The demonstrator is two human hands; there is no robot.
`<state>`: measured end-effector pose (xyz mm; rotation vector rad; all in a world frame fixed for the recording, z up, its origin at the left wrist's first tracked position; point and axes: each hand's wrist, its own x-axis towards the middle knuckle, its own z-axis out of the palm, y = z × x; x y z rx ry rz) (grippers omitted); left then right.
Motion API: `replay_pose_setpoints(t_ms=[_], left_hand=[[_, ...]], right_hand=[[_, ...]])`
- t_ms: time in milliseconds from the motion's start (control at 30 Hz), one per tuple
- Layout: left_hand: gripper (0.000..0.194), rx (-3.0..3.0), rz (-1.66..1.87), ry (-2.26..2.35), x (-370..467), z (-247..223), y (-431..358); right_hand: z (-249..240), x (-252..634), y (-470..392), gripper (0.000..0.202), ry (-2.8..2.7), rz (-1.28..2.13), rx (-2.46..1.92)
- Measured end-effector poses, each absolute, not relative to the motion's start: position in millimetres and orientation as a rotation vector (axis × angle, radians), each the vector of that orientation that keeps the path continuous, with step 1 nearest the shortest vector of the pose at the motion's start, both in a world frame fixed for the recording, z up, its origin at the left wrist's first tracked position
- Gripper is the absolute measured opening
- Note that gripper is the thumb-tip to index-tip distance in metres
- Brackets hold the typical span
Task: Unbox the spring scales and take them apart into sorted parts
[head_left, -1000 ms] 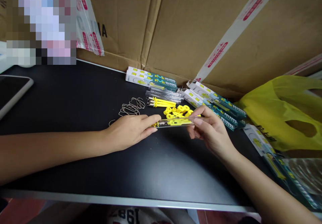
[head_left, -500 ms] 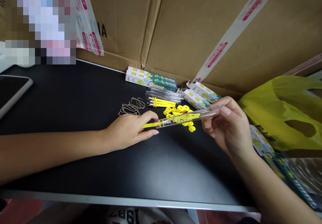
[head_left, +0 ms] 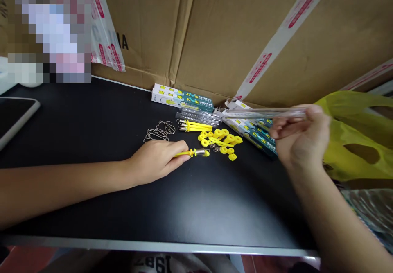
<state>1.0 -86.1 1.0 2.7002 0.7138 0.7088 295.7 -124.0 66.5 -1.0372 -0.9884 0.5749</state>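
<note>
My left hand point(head_left: 159, 160) pinches a yellow rod point(head_left: 201, 152) with a metal spring section and a yellow tip, low over the black table. Off to the right, my right hand point(head_left: 302, 136) holds a clear plastic tube point(head_left: 264, 112) by its right end, raised above the boxes. Several yellow caps and rings point(head_left: 229, 136) lie between the hands, with small springs point(head_left: 215, 147) among them. Behind these are yellow rods with metal ends point(head_left: 198, 125) and clear tubes point(head_left: 199, 116). Bent wire hooks point(head_left: 159, 131) lie just beyond my left hand.
White and green printed boxes point(head_left: 182, 97) stand along a large cardboard box point(head_left: 147, 27). More boxes point(head_left: 256, 134) lie under the raised tube. A yellow plastic bag point(head_left: 350, 134) is at right, a phone point(head_left: 16, 115) at far left.
The clear tube has come off the yellow rod's end. My right hand has moved right and away with the tube, while my left hand keeps the rod in nearly the same place.
</note>
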Motion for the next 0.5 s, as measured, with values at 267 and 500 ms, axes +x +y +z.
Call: replay_pose_setpoints(t_ms=[267, 500], left_hand=[[0.022, 2.76, 0.714, 0.615, 0.6, 0.2, -87.2], [0.024, 2.777, 0.689, 0.568, 0.5, -0.8, -86.6]], right_hand=[[36.2, 290.3, -76.6, 0.022, -1.476, 0.741, -1.253], [25.0, 303.2, -34.8, 0.028, -1.705, 0.715, -1.306]])
